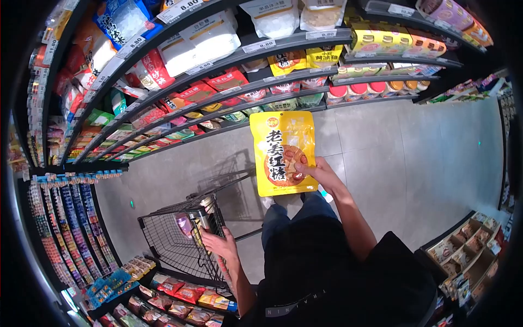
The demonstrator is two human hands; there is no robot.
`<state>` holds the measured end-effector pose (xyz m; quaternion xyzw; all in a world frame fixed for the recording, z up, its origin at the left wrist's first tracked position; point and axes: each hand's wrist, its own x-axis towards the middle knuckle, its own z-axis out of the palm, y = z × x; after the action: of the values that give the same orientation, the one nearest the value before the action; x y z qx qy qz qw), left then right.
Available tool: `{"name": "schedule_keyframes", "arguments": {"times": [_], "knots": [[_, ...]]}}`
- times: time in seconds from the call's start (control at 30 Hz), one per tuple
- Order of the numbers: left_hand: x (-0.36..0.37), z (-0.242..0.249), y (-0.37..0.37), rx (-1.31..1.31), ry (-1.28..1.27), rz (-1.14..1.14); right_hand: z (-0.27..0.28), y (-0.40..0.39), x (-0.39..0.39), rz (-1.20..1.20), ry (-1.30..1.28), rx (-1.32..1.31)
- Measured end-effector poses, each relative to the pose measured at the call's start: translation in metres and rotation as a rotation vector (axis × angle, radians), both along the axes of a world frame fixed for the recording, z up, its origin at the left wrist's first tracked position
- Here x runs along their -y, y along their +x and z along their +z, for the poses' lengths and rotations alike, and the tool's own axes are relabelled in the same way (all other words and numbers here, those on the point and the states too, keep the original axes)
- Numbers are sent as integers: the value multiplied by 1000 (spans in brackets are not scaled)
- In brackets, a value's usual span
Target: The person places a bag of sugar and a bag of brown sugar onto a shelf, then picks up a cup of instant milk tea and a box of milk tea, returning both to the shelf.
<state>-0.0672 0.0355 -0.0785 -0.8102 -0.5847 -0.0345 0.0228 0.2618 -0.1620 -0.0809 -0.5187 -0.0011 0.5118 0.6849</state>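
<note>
Though amid shelves (292, 41), pouch (282, 153) above grey floor (376, 141).

Gray tiled floor (376, 139) | curved-looking stocked shelves (261, 46) | bright reflections

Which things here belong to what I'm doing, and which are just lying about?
Apparently in use:
yellow pouch, in the right hand
shopping cart, by the left hand
purple-and-white pack inside the cart

Just around:
red-lidded jars on a shelf
red packets below the cart in view
</note>
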Motion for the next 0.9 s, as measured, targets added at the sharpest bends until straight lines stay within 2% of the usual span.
{"name": "schedule_keyframes", "arguments": {"times": [0.03,0.1,0.13,0.2,0.27,0.33,0.37,0.4,0.47,0.5,0.57,0.7,0.8,0.83,0.9], "knots": [[3,1,7,6,6,11,-1,5,-1,11,6,6],[17,4,28,-67,219,-175,-4,13,-1,10,23,17],[20,11,48,-61,218,-171,-2,18,-1,14,22,24],[21,21,99,193,20,-388,6,26,0,21,7,17],[24,28,163,779,-726,-375,10,32,3,35,14,27],[10,34,211,1042,-1522,-20,2,38,7,27,23,21],[8,23,228,1104,-1685,-28,4,41,7,22,31,16],[9,16,243,1059,-1734,-34,9,45,9,31,24,-7],[5,-2,266,872,-1678,-360,9,55,10,40,-4,-23],[4,6,281,897,-1671,-306,3,57,12,42,-71,27],[2,-26,290,940,-1621,-348,-10,74,10,115,-217,114],[-1,-72,309,989,-1656,-286,-45,98,-3,30,-117,284],[-8,-99,325,999,-1694,-211,-71,115,-11,32,-91,324],[-11,-104,329,999,-1663,-228,-79,121,-13,25,-103,239],[-19,-117,342,975,-1583,-273,-90,129,-20,20,-152,267]]}}
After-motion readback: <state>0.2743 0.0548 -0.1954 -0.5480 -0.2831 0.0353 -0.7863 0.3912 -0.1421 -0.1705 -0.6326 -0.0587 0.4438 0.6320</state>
